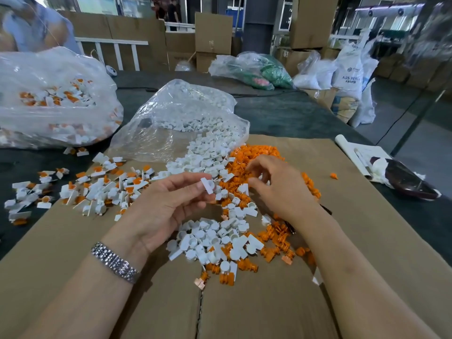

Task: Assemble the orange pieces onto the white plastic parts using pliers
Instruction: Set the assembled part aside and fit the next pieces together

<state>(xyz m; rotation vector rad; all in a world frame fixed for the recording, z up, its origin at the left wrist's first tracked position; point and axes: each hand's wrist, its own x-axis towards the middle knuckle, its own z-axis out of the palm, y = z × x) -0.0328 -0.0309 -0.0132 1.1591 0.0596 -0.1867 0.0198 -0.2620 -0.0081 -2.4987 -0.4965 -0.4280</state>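
The left hand (171, 204) pinched one white part (208, 185) ready for fitting, while the right hand's (276, 187) loosely curled fingers (256, 167) reached the orange pile (254, 155) at one o'clock, seemingly empty.

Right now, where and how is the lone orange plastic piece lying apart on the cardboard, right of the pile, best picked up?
Pinch the lone orange plastic piece across its sides with thumb and fingertip, coming straight down from above. It is small and lies alone on bare brown cardboard, so nothing crowds it. The right hand is the nearer one. Its exact shape is too small to tell.
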